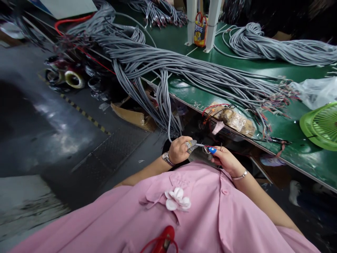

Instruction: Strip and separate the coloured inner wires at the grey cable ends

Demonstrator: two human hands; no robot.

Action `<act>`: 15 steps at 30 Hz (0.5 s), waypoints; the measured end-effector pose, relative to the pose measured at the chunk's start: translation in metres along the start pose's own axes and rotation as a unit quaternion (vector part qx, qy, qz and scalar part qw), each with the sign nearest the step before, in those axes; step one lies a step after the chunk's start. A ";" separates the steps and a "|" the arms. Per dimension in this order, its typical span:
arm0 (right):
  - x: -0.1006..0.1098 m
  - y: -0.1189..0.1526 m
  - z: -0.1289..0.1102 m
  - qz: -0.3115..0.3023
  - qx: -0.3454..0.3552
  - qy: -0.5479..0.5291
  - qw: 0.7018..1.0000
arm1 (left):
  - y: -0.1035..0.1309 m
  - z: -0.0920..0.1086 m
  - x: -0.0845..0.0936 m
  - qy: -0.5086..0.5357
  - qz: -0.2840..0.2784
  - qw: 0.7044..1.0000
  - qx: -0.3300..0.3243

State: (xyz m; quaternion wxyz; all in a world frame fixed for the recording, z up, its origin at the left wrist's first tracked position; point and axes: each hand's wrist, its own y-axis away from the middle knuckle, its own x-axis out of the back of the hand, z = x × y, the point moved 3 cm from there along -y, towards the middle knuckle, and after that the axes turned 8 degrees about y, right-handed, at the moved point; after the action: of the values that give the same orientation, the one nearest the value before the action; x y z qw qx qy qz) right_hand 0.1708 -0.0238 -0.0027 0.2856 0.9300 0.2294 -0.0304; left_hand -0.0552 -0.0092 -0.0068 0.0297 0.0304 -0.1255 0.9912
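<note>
My left hand (pixel 180 150) is closed around a grey cable (pixel 199 144) close to its stripped end; its thumb and a finger wear grey coverings. From the cable end, thin red and pale wires (pixel 206 147) run towards my right hand (pixel 223 158). That hand is pinched on these wires, with a blue covering on one fingertip. A thin dark piece sticks up beside its fingers, too small to name. Behind my left hand, the cable rises to a hanging bunch of grey cables (pixel 164 95), part of a large bundle (pixel 184 66) on the green table (pixel 184 92).
A taped brown lump (pixel 234 119) with wires lies at the table's near edge. At the right stand a green fan (pixel 322 126) and a clear plastic bag (pixel 318 91). Below the table are a cardboard box (pixel 134 117) and wire spools (pixel 74 79). White posts (pixel 212 26) rise from the tabletop.
</note>
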 end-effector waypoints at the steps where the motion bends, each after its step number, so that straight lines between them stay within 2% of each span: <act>1: -0.005 0.002 -0.002 -0.018 0.005 -0.008 1.000 | -0.003 -0.001 0.002 -0.001 0.005 1.000 -0.010; 4: -0.017 0.009 -0.015 -0.042 0.043 0.020 0.998 | -0.011 -0.001 0.003 -0.029 -0.025 0.997 -0.072; 6: -0.019 0.013 -0.026 -0.035 0.078 0.076 0.993 | -0.015 -0.001 -0.001 -0.021 -0.057 0.995 -0.077; 7: -0.019 0.014 -0.030 -0.026 0.097 0.103 0.990 | -0.016 -0.001 -0.002 0.007 -0.057 0.997 -0.059; 9: -0.016 0.016 -0.038 0.007 0.137 0.132 0.982 | -0.017 -0.003 -0.002 0.109 -0.017 0.994 0.003; 12: -0.011 0.015 -0.046 0.074 0.184 0.127 0.972 | -0.013 -0.007 0.001 0.275 0.052 0.956 0.085; 15: -0.018 0.009 -0.052 0.110 0.210 0.132 0.963 | -0.007 -0.009 0.005 0.325 0.048 0.935 0.131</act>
State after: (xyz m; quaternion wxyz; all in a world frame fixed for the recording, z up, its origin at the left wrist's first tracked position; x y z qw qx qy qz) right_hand 0.1546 -0.0092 0.0490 0.0529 0.9842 0.1504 0.0771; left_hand -0.0605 0.0005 -0.0135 0.0170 -0.2960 0.0207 0.9548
